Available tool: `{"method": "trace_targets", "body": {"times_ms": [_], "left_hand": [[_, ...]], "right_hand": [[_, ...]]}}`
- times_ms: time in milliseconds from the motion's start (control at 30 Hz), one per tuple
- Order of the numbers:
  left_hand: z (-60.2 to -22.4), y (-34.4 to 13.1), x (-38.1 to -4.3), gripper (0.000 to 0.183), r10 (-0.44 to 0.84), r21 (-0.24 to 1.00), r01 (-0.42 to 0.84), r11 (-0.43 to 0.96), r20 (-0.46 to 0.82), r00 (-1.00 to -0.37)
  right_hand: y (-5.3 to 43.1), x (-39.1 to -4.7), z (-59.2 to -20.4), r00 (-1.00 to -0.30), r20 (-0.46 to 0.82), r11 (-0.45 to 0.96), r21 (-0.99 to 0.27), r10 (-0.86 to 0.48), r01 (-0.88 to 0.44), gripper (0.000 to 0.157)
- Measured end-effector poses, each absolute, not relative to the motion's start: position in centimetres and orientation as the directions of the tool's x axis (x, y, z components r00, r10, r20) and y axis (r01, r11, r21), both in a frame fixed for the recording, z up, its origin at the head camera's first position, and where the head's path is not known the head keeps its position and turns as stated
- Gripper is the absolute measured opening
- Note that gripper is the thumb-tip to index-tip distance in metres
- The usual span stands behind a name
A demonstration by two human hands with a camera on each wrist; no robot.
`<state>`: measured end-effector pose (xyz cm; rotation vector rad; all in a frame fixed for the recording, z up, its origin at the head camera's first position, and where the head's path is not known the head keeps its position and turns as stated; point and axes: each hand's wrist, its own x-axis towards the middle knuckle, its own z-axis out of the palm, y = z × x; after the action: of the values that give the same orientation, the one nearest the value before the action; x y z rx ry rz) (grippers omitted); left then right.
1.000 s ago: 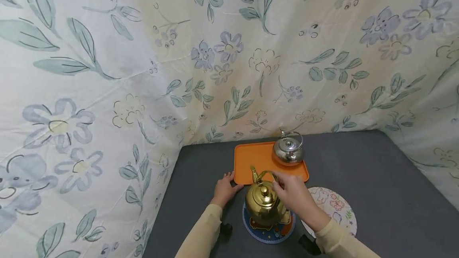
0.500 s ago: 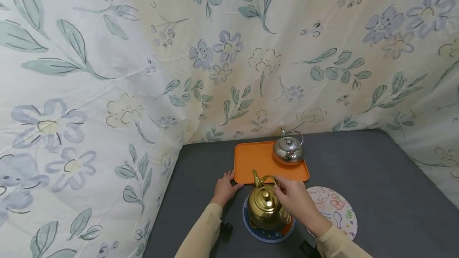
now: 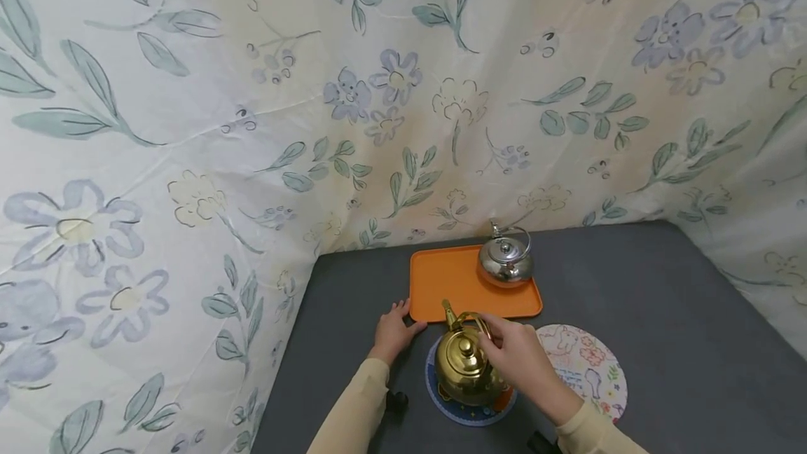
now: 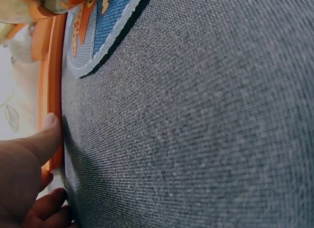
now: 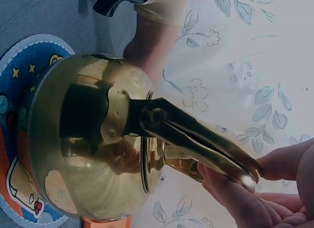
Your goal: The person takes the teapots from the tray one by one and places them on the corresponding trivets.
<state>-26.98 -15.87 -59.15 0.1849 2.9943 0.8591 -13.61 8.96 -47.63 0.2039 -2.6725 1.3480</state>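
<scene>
Gold kettle [image 5: 95,181], handle [image 5: 203,156] in right hand [image 5: 279,201], blue mat [image 5: 22,83] below

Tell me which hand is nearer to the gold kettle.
Right. The right hand grips the handle of the gold kettle. The left hand is apart from it, off to its left, touching the near left corner of the orange tray.

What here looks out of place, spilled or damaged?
Nothing looks spilled or damaged. Only the silver kettle stands slightly oddly: it sits off-centre, at the far right corner of the tray, so the arrangement looks uneven.
</scene>
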Motion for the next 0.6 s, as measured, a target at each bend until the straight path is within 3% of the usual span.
{"method": "trace_targets", "body": {"times_ms": [600], "left_hand": [[-59.2,-15.6,-26.8,0.076,0.112,0.512,0.098,0.853,0.005,-0.994]], "right_hand": [[10.1,-13.7,-47.3,-0.976,0.197,0.582,-0.784,-0.097,-0.217,0.038]]}}
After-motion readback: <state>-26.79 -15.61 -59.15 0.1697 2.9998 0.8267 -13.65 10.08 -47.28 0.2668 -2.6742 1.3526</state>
